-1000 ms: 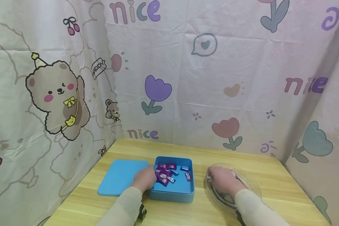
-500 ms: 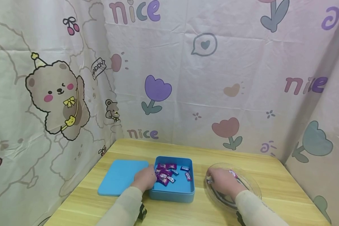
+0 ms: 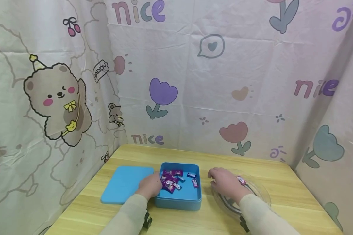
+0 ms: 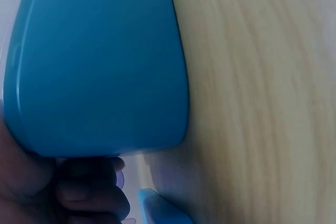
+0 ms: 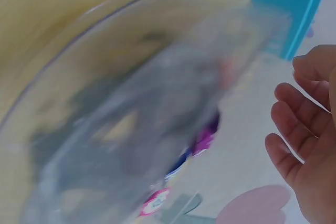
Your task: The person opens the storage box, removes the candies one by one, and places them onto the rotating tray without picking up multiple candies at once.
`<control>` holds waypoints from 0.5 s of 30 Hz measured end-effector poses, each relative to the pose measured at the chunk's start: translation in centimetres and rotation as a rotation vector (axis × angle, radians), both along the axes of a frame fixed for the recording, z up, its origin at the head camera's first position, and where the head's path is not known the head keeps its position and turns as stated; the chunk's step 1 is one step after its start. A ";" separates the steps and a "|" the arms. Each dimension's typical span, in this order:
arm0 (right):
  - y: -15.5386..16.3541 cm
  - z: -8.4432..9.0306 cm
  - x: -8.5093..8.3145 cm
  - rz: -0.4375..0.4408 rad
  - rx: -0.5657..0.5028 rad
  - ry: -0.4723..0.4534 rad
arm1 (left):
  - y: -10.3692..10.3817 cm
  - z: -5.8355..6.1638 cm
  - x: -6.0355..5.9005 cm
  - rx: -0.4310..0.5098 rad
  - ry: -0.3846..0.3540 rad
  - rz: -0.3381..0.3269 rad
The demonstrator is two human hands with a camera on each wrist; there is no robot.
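Observation:
On the left, my left hand (image 3: 150,186) grips the side of a blue plastic box (image 3: 179,204). Its thumb lies near the rim in the left wrist view, with the fingers (image 4: 94,198) curled beside the box wall. Inside the box are purple-wrapped candies (image 3: 169,179) and small blue and pink ones (image 3: 195,183). My right hand (image 3: 227,184) hovers over the left part of a clear plate (image 3: 263,186), fingers loosely bent. Nothing shows between them in the right wrist view. A pink-labelled candy (image 3: 240,180) and purple and blue wrappers (image 5: 205,140) are at the plate.
A flat blue lid (image 3: 125,184) lies on the wooden table (image 3: 207,218) left of the box. Printed cloth (image 3: 191,81) hangs behind and at both sides of the table.
My right hand has lifted off the plate and shifted slightly left, its fingers spreading. The small wrapper seen earlier by its fingertips no longer shows there. The left hand stays on the box.

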State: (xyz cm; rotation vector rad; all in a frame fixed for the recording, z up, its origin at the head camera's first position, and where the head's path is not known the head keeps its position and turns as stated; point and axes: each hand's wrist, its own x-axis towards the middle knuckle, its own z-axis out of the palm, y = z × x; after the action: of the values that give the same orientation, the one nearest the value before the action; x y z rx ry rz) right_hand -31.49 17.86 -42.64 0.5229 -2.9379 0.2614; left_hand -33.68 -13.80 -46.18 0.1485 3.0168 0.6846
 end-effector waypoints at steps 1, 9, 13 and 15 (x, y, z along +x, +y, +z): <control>-0.4 0.2 0.0 0.014 0.002 0.011 | 0.0 0.0 0.0 -0.001 0.000 -0.001; -3.4 1.0 -0.5 0.091 0.078 0.086 | -0.1 -0.3 -0.2 -0.007 -0.008 0.003; -4.6 1.0 -0.7 0.132 0.117 0.104 | -0.1 -0.3 -0.2 -0.014 0.002 -0.001; -5.2 1.1 -0.9 0.139 0.133 0.105 | -0.1 -0.3 -0.2 -0.016 0.009 -0.005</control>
State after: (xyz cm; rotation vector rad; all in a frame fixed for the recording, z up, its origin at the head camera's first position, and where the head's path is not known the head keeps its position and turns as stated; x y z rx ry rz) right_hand -32.39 12.62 -41.51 0.7368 -2.8343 0.0510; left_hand -33.86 -13.93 -46.48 0.1586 3.0284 0.6615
